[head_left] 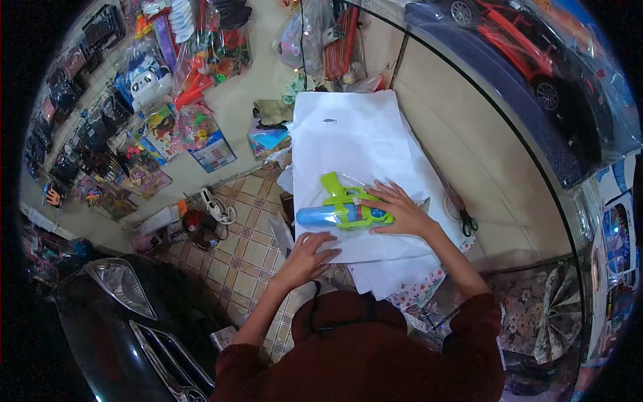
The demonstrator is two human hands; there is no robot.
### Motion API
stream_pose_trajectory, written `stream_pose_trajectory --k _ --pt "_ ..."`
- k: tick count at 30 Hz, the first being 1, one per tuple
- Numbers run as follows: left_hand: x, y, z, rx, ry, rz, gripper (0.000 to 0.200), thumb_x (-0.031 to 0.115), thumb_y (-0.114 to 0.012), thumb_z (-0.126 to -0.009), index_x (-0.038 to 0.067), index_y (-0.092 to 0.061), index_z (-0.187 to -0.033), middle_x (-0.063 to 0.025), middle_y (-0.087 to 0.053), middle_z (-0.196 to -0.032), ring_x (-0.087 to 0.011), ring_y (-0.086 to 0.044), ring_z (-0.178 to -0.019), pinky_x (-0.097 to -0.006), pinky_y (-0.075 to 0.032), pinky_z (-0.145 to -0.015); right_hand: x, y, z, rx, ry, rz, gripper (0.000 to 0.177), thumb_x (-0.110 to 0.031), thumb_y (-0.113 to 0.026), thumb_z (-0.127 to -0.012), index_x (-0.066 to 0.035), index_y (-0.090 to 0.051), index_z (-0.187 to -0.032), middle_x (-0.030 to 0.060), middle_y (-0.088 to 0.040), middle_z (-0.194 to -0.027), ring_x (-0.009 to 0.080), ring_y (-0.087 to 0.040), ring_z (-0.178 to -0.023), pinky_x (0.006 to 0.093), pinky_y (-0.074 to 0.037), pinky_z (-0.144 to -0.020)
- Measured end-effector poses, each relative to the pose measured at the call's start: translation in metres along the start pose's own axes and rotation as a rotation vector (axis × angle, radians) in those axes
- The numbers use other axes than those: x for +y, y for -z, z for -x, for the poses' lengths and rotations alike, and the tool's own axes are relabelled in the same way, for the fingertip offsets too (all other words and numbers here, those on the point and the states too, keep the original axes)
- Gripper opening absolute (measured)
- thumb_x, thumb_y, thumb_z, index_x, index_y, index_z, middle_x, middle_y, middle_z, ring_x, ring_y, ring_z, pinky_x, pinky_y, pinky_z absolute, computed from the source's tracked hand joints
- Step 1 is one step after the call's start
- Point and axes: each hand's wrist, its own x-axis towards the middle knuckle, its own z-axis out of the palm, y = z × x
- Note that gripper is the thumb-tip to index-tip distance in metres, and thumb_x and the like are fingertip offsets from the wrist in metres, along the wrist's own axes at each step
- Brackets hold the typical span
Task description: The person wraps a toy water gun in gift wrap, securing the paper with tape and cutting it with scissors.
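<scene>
A toy water gun (pixel 347 212), lime green with a blue tank, lies on its side on large white paper (pixel 362 134). Clear plastic wrapping shows around it. My right hand (pixel 406 213) spans the gun's right end, thumb along the near side and fingers over the far side, gripping it. Close to the paper's near left edge is my left hand (pixel 307 258), its fingers apart and pointing right, just short of the gun. Nothing shows in its grasp. A small dark object (pixel 329 121) rests near the far end of the paper.
Dark-handled scissors (pixel 467 221) lie right of the paper. A curved glass edge (pixel 509 127) runs along the right, with a boxed red toy car (pixel 516 40) above. Packaged toys hang at upper left. A black toy vehicle (pixel 120 328) stands at lower left on tiled floor (pixel 231 231).
</scene>
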Motion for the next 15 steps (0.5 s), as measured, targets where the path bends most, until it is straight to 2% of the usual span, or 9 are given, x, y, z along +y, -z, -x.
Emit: stream_pose_trajectory --k 2,5,8,11,14,15 --pt "0.010 0.020 -0.010 0.024 0.007 0.003 0.057 0.015 -0.075 -0.068 0.016 -0.059 -0.122 -0.0126 -0.043 -0.134 -0.0305 -0.037 -0.130 -0.0468 -0.029 -0.105 0.001 0.006 -0.002 0.051 0.004 -0.080 0.057 -0.031 -0.071 -0.079 -0.016 -0.053 -0.132 0.0137 -0.042 -0.142 0.0327 -0.030 -0.137 0.0428 -0.024 -0.113" --pt "0.010 0.024 -0.022 0.028 0.041 0.024 0.054 0.016 -0.076 -0.067 0.016 -0.061 -0.119 -0.0145 -0.036 -0.142 -0.0330 -0.029 -0.137 -0.0493 -0.023 -0.110 0.000 0.023 0.001 0.343 -0.164 -0.630 0.048 -0.027 -0.067 -0.083 -0.009 -0.057 -0.126 0.0155 -0.050 -0.134 0.0302 -0.042 -0.130 0.0409 -0.034 -0.107" --pt "-0.001 0.011 -0.023 0.036 0.015 -0.003 0.042 0.013 -0.074 -0.068 0.013 -0.066 -0.108 -0.0160 -0.033 -0.146 -0.0348 -0.028 -0.138 -0.0518 -0.023 -0.111 -0.007 0.059 0.016 0.629 -0.432 -0.412 0.040 -0.027 -0.065 -0.086 -0.002 -0.060 -0.118 0.0172 -0.063 -0.110 0.0251 -0.062 -0.103 0.0352 -0.048 -0.085" --pt "-0.009 -0.001 -0.025 0.066 -0.015 0.026 0.035 0.010 -0.075 -0.066 0.012 -0.069 -0.101 -0.0144 -0.034 -0.147 -0.0343 -0.031 -0.137 -0.0524 -0.027 -0.110 0.013 0.057 0.040 0.494 -0.883 -0.166 0.035 -0.031 -0.065 -0.087 -0.004 -0.063 -0.110 0.0123 -0.064 -0.086 0.0224 -0.063 -0.083 0.0330 -0.048 -0.069" --pt "-0.007 0.005 -0.028 0.056 -0.028 0.031 0.031 0.010 -0.074 -0.067 0.010 -0.069 -0.097 -0.0153 -0.035 -0.146 -0.0344 -0.033 -0.136 -0.0517 -0.028 -0.109 0.006 0.050 0.047 0.230 -1.028 -0.300 0.035 -0.028 -0.068 -0.084 -0.002 -0.063 -0.107 0.0119 -0.060 -0.070 0.0208 -0.061 -0.070 0.0325 -0.046 -0.063" --pt "-0.008 0.006 -0.029 0.048 -0.034 0.038 0.030 0.010 -0.074 -0.067 0.010 -0.069 -0.097 -0.0153 -0.036 -0.146 -0.0342 -0.033 -0.136 -0.0513 -0.028 -0.109 0.005 0.048 0.048 0.271 -0.988 -0.308 0.036 -0.028 -0.070 -0.083 -0.002 -0.063 -0.107 0.0123 -0.059 -0.069 0.0202 -0.060 -0.069 0.0332 -0.046 -0.062"
